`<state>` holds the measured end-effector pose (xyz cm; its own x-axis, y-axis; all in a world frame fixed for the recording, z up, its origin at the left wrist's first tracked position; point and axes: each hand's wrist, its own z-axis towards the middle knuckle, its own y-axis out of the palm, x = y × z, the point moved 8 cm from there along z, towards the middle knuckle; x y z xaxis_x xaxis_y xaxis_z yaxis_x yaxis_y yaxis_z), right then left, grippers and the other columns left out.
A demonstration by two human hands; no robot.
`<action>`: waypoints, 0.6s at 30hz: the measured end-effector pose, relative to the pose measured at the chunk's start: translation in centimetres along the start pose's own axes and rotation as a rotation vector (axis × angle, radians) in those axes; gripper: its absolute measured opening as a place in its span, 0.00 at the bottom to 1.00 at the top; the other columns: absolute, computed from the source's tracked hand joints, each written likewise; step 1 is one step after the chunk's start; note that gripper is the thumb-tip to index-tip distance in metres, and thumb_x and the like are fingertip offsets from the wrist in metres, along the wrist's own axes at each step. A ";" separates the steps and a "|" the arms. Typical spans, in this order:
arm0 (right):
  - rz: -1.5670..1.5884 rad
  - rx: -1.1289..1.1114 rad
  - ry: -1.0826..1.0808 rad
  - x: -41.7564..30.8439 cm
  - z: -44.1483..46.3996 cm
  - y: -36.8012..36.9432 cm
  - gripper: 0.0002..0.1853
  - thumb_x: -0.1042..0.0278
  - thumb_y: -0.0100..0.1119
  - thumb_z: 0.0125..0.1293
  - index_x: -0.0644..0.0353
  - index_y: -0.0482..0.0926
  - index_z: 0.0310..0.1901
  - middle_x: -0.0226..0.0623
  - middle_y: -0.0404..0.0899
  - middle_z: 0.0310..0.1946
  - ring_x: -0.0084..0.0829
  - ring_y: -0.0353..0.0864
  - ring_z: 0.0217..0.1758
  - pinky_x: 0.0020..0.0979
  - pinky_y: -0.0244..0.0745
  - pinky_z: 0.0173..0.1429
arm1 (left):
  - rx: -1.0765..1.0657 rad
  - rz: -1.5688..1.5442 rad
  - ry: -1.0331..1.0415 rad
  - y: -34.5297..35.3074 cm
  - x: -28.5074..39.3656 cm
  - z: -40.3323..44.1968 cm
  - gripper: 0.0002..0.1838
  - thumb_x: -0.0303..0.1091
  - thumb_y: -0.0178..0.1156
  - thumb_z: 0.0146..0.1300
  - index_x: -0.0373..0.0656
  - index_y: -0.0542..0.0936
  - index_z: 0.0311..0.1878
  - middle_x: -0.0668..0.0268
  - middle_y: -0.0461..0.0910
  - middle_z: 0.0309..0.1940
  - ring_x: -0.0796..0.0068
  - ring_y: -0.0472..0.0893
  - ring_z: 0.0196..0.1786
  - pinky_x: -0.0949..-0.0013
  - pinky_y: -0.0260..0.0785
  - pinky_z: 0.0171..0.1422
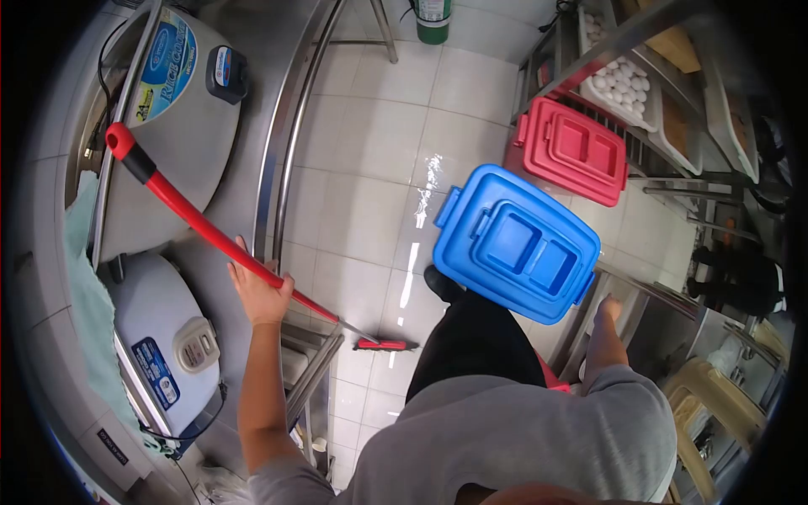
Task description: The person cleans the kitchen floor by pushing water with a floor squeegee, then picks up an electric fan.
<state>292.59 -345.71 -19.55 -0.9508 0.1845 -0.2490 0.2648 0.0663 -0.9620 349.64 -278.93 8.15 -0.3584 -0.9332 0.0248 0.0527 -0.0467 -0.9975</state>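
Note:
My left hand (pixel 259 290) is wrapped around the lower part of a red broom's handle (pixel 198 220), with the index finger partly extended. The handle slants from upper left, where it has a black band and a red end, down to the red broom head (pixel 385 344). Dark bristles of the head rest on the tiled floor (pixel 353 202). On the other side, my right hand (pixel 608 311) is beside a metal edge, close to the handle of a blue lidded bin (pixel 454 244). Its fingers are too small and partly hidden to make out.
A red lidded bin (pixel 539 172) stands behind the blue one. Steel counter (pixel 257 109) on the left holds a large rice cooker (pixel 189 168) and a second cooker (pixel 160 303). Right-hand racks carry trays of eggs (pixel 621 84). A beige plastic chair (pixel 715 387) is lower right.

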 end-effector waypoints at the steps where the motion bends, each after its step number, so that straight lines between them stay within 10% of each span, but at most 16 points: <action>1: -0.050 0.065 -0.087 -0.7 0.1 -2.4 0.20 0.54 0.54 0.63 0.69 0.78 0.38 0.49 0.80 0.34 0.45 0.79 0.41 0.39 0.71 0.49 | -0.003 -0.019 -0.005 0.0 -0.1 0.0 0.16 0.40 0.61 0.40 0.45 0.83 0.35 0.48 0.48 0.72 0.53 0.51 0.73 0.50 0.39 0.75; 7: 0.440 -0.197 -0.560 -20.6 -9.3 -4.9 0.14 0.72 0.61 0.56 0.64 0.78 0.44 0.41 0.79 0.40 0.31 0.78 0.40 0.31 0.73 0.48 | -0.022 -0.057 -0.076 -0.2 -0.3 -0.4 0.17 0.41 0.62 0.42 0.46 0.83 0.37 0.55 0.48 0.73 0.55 0.47 0.74 0.46 0.34 0.75; 10: 0.735 -0.857 -0.628 -31.8 -20.4 -4.6 0.13 0.73 0.60 0.58 0.61 0.77 0.47 0.37 0.79 0.42 0.28 0.77 0.47 0.28 0.71 0.53 | 0.063 -0.098 -0.155 0.2 1.1 -1.5 0.19 0.37 0.64 0.46 0.44 0.82 0.44 0.55 0.50 0.72 0.55 0.45 0.75 0.40 0.31 0.74; 14: 1.076 -1.364 -0.853 -46.0 -34.5 -19.9 0.26 0.63 0.59 0.62 0.61 0.67 0.60 0.43 0.73 0.55 0.35 0.74 0.55 0.33 0.68 0.60 | -0.161 -0.878 -0.071 4.4 15.6 -5.9 0.15 0.27 0.61 0.57 0.45 0.80 0.49 0.61 0.80 0.45 0.68 0.81 0.42 0.68 0.72 0.47; 18: 1.535 -1.894 -0.991 -52.6 -37.6 -36.5 0.25 0.48 0.53 0.64 0.60 0.69 0.53 0.41 0.74 0.38 0.33 0.75 0.39 0.33 0.72 0.46 | -0.413 -1.037 0.128 -0.7 28.5 -5.9 0.13 0.26 0.57 0.57 0.45 0.81 0.46 0.57 0.81 0.31 0.64 0.80 0.32 0.67 0.72 0.39</action>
<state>339.02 -320.91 32.83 0.2141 0.6609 -0.7193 -0.2499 0.7489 0.6137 333.91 -303.44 9.18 -0.1438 -0.4674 0.8723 -0.6307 -0.6359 -0.4448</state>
